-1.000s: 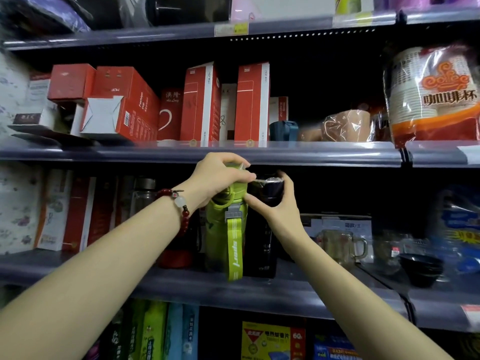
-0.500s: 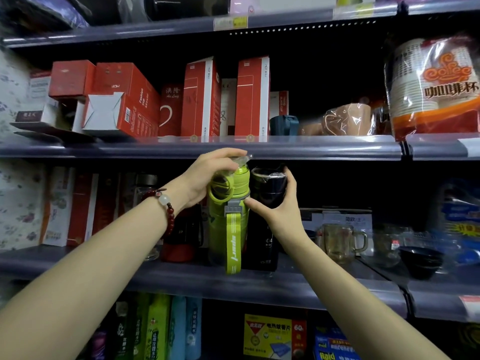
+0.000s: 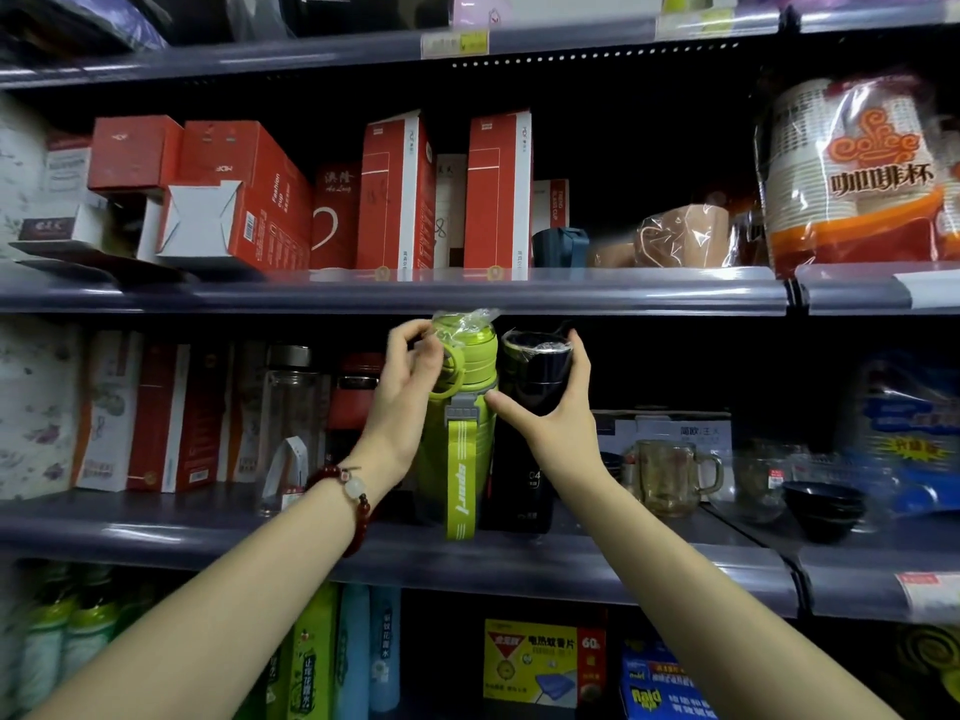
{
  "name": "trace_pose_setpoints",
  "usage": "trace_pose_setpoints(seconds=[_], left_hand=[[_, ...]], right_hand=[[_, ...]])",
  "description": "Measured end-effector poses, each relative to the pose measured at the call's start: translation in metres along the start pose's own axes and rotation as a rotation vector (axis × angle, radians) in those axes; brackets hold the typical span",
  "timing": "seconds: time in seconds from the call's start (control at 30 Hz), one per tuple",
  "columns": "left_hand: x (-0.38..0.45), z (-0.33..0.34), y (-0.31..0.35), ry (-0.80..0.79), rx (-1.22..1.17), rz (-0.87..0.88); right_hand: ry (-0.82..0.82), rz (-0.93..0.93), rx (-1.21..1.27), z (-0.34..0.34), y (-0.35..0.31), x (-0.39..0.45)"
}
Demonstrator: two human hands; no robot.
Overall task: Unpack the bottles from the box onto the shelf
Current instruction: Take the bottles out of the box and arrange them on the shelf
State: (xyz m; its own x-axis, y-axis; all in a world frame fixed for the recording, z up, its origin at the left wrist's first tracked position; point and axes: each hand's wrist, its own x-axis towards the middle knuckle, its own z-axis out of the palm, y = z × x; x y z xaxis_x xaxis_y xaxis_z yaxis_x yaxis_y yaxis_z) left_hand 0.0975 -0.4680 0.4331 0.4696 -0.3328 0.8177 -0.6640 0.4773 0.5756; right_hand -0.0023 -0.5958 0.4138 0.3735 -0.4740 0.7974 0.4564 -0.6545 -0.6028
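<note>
The lime-green plastic bottle (image 3: 464, 423) wears crinkly clear film; the glossy black bottle (image 3: 535, 387) stands on a smooth grey shelf (image 3: 467, 558).

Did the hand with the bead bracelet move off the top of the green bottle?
Yes. The left hand slid off the green bottle cap down to its left side, judged against the shelf edge above.
</note>
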Motion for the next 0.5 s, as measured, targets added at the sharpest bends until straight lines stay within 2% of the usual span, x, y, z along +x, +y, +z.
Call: trace_pose_setpoints(seconds=[0.1, 0.23, 0.37, 0.5], left_hand=[[-0.009, -0.005, -0.014, -0.176, 0.049, 0.012], [-0.009, -0.009, -0.015, -0.279, 0.118, -0.021], [-0.007, -0.015, -0.018, -0.27, 0.234, -0.016], [-0.008, -0.012, -0.02, -0.189, 0.221, -0.019]], right_hand=[[0.005, -0.001, -0.008, 0.0, 0.001, 0.0], [0.003, 0.007, -0.017, 0.0, 0.001, 0.0], [0.0, 0.017, -0.035, -0.001, 0.003, 0.001], [-0.01, 0.024, -0.056, -0.002, 0.009, -0.001]])
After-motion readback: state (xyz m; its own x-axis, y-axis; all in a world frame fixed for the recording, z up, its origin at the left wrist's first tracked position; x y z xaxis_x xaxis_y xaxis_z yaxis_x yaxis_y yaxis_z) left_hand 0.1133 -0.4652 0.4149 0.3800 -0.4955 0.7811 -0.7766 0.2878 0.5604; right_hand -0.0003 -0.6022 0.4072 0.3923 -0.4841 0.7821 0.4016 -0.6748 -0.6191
